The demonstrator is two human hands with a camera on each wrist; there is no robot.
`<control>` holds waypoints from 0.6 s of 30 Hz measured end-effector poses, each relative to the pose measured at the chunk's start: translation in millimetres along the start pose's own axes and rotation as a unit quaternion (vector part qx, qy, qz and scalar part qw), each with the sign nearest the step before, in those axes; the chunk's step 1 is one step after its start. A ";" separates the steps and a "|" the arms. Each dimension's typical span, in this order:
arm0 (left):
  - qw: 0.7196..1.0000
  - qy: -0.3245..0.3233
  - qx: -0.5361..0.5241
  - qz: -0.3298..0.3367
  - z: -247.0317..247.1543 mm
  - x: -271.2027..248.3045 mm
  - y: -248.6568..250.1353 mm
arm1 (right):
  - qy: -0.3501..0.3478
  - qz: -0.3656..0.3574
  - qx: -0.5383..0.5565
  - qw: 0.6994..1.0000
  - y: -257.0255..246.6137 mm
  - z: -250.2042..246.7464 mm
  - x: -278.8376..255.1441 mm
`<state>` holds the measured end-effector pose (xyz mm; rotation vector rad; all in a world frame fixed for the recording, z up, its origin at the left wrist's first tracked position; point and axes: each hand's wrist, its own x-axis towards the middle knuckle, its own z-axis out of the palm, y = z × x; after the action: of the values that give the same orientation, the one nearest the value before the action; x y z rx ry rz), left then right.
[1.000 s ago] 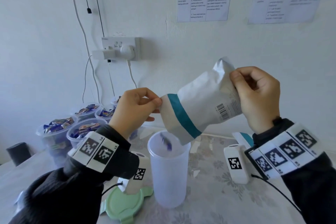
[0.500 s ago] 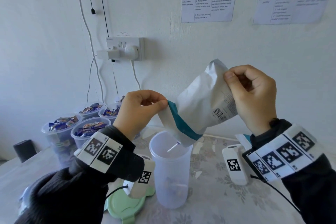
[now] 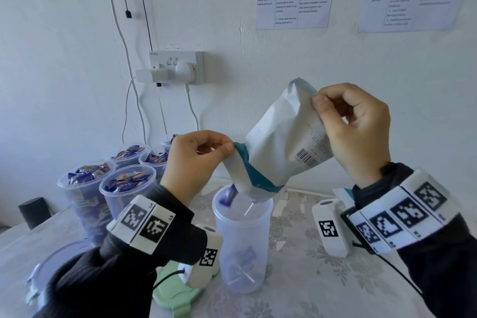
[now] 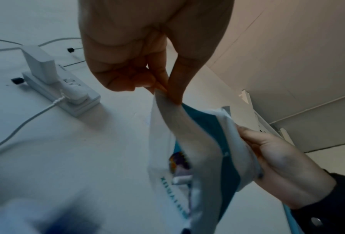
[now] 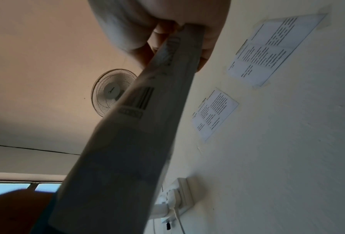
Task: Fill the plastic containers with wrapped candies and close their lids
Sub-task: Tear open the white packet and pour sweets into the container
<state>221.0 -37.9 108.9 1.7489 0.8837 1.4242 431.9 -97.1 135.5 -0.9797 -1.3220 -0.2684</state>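
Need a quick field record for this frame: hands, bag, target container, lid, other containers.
left hand: pinches the bag's mouth edge
right hand: grips the bag's upper end
bag: white with teal band, tilted mouth-down over the container
container: clear, upright, open, a few candies at the bottom
candy: blue wrapper, falling at the rim
lid: green, on the table beside the container, partly hidden by the left wrist camera
filled containers: at least four at back left, holding candies, no lids

We note a matt white bag (image 3: 278,142), a translucent frosted plastic container (image 3: 242,240), and a patterned tablecloth (image 3: 309,286).
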 end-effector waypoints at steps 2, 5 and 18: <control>1.000 0.009 -0.012 -0.013 -3.9 0.6 -1.7 | 0.011 -0.002 0.004 1.000 1.2 -3.3 4.4; 1.000 0.002 -0.015 -0.015 -4.2 -1.4 -3.9 | 0.002 -0.009 0.000 1.000 -0.1 -0.4 3.7; 0.998 -0.007 -0.054 -0.026 -0.2 -8.5 -11.3 | -0.037 -0.054 -0.028 0.997 -7.1 7.4 7.0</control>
<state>218.6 -39.2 95.0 1.6409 0.8238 1.3987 424.0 -93.5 144.4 -0.9733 -1.4446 -0.3565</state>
